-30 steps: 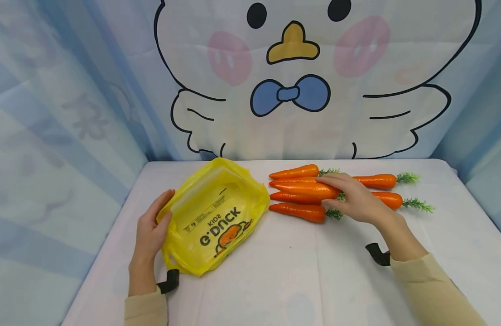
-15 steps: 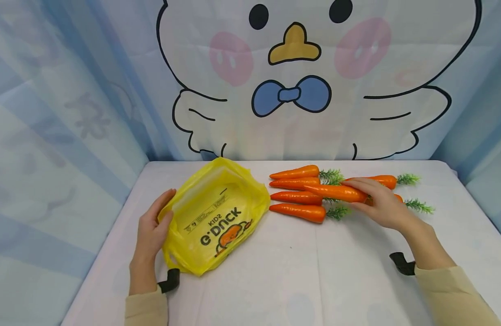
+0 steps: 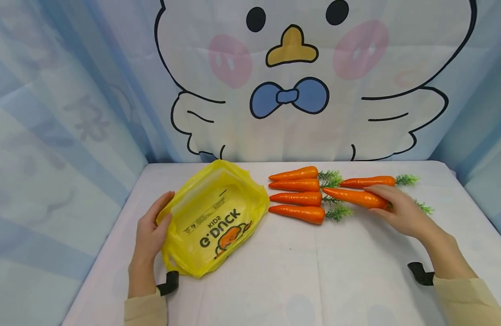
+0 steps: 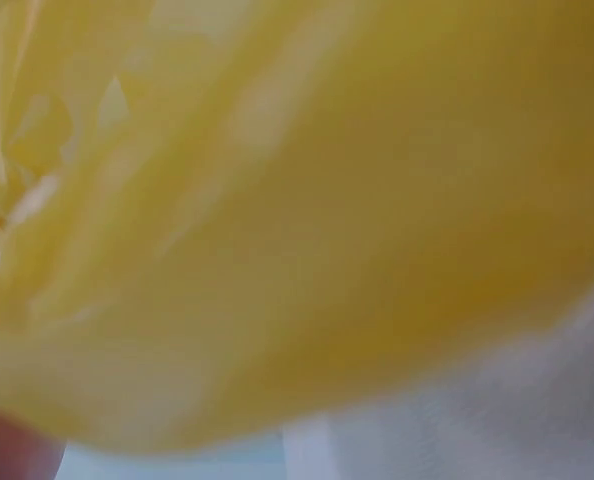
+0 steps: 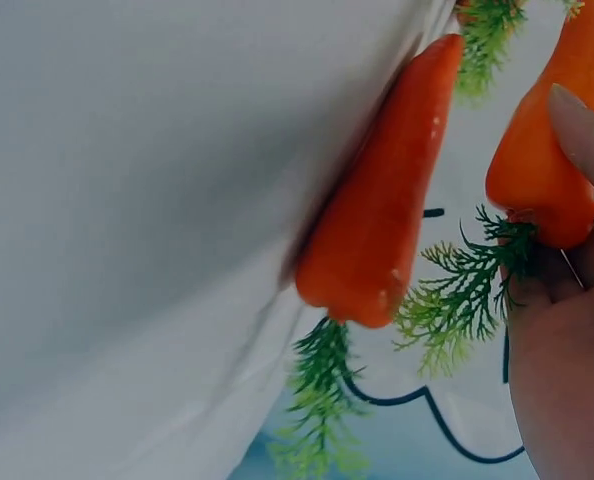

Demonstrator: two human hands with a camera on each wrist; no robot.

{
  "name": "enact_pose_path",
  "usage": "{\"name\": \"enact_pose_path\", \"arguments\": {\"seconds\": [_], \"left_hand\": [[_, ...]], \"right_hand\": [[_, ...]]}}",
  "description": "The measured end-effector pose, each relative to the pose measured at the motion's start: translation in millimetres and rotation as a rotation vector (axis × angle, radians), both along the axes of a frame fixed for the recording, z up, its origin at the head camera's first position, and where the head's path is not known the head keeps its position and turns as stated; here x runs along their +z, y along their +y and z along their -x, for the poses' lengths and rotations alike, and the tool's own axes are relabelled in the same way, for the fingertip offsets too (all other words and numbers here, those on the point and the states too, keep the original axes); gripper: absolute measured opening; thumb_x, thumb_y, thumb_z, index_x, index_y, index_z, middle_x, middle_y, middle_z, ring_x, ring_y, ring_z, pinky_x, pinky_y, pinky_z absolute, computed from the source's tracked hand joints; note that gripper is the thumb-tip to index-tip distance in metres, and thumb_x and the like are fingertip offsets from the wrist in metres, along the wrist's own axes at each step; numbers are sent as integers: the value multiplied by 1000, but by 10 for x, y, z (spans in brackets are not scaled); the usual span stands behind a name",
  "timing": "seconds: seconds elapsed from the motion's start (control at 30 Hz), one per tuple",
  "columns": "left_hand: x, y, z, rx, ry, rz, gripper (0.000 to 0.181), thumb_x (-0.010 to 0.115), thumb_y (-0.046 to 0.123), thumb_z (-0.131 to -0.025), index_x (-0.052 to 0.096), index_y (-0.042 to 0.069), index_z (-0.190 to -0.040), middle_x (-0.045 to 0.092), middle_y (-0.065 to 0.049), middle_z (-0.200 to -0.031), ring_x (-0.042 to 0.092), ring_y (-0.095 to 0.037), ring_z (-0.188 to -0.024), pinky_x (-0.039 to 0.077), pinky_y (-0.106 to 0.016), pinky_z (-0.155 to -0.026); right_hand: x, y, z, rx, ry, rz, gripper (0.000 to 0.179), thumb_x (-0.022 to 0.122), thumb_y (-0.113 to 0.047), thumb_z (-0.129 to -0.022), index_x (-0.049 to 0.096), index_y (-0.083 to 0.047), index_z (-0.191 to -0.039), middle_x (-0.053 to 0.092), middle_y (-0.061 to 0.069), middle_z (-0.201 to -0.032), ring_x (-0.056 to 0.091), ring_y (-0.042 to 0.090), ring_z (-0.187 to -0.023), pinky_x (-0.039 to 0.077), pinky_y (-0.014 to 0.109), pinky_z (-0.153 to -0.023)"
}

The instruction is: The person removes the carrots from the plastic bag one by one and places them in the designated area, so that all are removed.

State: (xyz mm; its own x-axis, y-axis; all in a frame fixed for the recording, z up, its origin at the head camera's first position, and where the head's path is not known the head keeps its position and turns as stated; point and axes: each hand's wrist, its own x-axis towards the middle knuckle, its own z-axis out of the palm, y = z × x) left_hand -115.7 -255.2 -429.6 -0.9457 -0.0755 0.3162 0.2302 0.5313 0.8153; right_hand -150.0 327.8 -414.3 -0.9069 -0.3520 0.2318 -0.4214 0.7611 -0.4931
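Note:
My right hand [image 3: 409, 215] grips the thick end of an orange carrot [image 3: 352, 198] with green plastic-looking leaves, held above the table with its tip to the left. The right wrist view shows the thumb [image 5: 582, 135] across this carrot [image 5: 537, 165]. Below it, another carrot [image 5: 382, 200] lies on the cloth; in the head view my hand mostly hides it. On the left side, my left hand [image 3: 148, 235] holds the edge of a yellow plastic bag [image 3: 218, 194] printed with a duck logo. Yellow plastic fills most of the left wrist view, blurred.
Several carrots [image 3: 297, 198] lie in a stacked column right beside the bag, tips leftward. One more carrot [image 3: 368, 182] lies behind my right hand. A white cloth covers the table [image 3: 275, 280], and a printed cartoon curtain [image 3: 291, 131] stands along its back edge.
My right hand has moved right with the carrot, from above the left column of carrots to above the carrots on the right. The left hand and bag stay put.

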Motion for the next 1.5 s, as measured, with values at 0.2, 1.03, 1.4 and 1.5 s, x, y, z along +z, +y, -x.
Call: {"name": "enact_pose_path", "arguments": {"seconds": [0.2, 1.03, 1.4, 1.5], "left_hand": [[-5, -9, -1, -6, 9, -5, 50, 49, -4, -99, 50, 6, -148, 52, -7, -148, 43, -24, -139, 30, -13, -108], [21, 6, -11, -20, 27, -13, 46, 52, -6, -98, 57, 5, -142, 56, -13, -143, 48, -27, -134, 31, -10, -105], [12, -7, -16, -11, 43, 5, 44, 52, -6, -98, 58, 4, -141, 57, -16, -141, 49, -30, -132, 32, -11, -104], [13, -6, -13, -12, 46, 5, 44, 52, -6, -98, 58, 3, -141, 57, -17, -141, 49, -31, -132, 32, -11, -104]], "right_hand": [[-50, 107, -52, -56, -77, -21, 53, 76, 1, -85, 56, 6, -134, 53, 33, -132, 45, 53, -118, 37, 74, -93], [-249, 280, -156, -57, -83, -48, 57, 79, 4, -78, 57, 7, -130, 53, 33, -131, 42, 56, -120, 32, 75, -96], [-280, 235, -112, 6, -35, -92, 55, 83, 2, -76, 61, 6, -126, 59, 30, -126, 49, 51, -115, 38, 70, -92], [-276, 226, -115, 5, -50, -100, 55, 83, 1, -76, 62, 6, -126, 60, 29, -126, 50, 50, -116, 38, 70, -93]]}}
